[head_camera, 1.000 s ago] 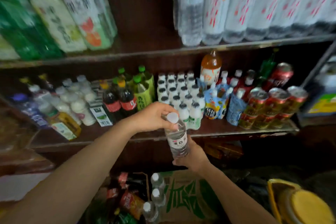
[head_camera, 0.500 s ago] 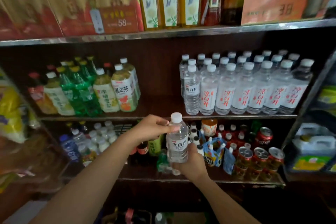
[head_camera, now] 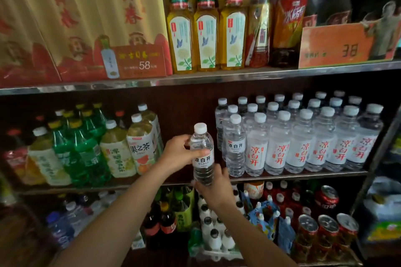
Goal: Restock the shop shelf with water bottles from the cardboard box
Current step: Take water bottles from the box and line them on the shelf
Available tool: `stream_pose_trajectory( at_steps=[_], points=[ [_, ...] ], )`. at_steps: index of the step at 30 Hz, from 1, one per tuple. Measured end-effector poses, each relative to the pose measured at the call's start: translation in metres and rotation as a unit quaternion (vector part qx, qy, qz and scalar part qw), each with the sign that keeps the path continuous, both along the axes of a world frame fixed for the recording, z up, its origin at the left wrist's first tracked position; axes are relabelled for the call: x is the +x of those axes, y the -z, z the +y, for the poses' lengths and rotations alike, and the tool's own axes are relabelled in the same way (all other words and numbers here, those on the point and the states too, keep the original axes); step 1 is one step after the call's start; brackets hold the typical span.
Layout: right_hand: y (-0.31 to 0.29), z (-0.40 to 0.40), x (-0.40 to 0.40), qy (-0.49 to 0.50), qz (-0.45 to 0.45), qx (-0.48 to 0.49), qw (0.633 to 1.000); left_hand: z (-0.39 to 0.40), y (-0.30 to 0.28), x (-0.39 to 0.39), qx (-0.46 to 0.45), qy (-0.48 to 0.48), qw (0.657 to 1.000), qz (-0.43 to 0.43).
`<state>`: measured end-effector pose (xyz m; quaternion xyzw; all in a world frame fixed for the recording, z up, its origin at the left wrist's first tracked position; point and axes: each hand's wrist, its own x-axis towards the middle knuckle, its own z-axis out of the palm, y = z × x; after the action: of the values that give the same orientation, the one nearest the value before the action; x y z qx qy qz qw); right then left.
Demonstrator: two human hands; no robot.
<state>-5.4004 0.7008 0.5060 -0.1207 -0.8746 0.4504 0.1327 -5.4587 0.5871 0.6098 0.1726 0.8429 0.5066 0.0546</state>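
A: What am I looking at, biggest first?

B: I'm facing the shop shelf, three tiers w/ metal edging. Mid tier is carrying the stocked water bottles on the right, packed in rows, labels out, prob. so customers are reading them. Green soda bottles and tea bottles are sitting on the left of that tier, leaving a bare gap in between.

A: And the one I'm moving?

B: I'm holding one water bottle upright, just in front of that gap, label facing me, just beside the leftmost stocked row but not touching the board yet.

A: Hands?

B: Left hand is wrapping the upper body, fingers curled round it. Right hand is cupping the base from below, fingers curling up the side. Two-hand hold is keeping it vertical, I'd say, so it's landing flat.

A: Box?

B: Cardboard box isn't in view atm.
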Motion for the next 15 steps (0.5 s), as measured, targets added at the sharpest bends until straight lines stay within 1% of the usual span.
stream_pose_trajectory(
  at_steps=[2, 3, 5, 7, 11, 15],
  points=[
    [-0.003, -0.003, -0.021, 0.030, 0.002, 0.030, 0.999, 0.002, -0.001, -0.020, 0.008, 0.015, 1.000, 0.007],
    [-0.004, -0.004, -0.031, 0.036, -0.008, 0.022, 0.999, 0.003, 0.001, -0.029, 0.012, 0.021, 1.000, 0.008],
    [-0.003, -0.005, -0.049, 0.050, -0.028, -0.021, 0.998, 0.006, 0.007, -0.046, 0.015, 0.028, 0.999, 0.000],
    [0.002, -0.006, -0.065, 0.079, -0.029, -0.064, 0.994, 0.010, 0.016, -0.063, 0.019, 0.030, 0.999, -0.006],
    [0.014, -0.011, -0.090, 0.153, 0.004, -0.096, 0.984, 0.020, 0.024, -0.098, 0.031, 0.035, 0.999, -0.003],
    [0.018, -0.009, -0.114, 0.179, 0.023, -0.082, 0.980, 0.034, 0.026, -0.125, 0.041, 0.046, 0.998, -0.002]
  ],
)
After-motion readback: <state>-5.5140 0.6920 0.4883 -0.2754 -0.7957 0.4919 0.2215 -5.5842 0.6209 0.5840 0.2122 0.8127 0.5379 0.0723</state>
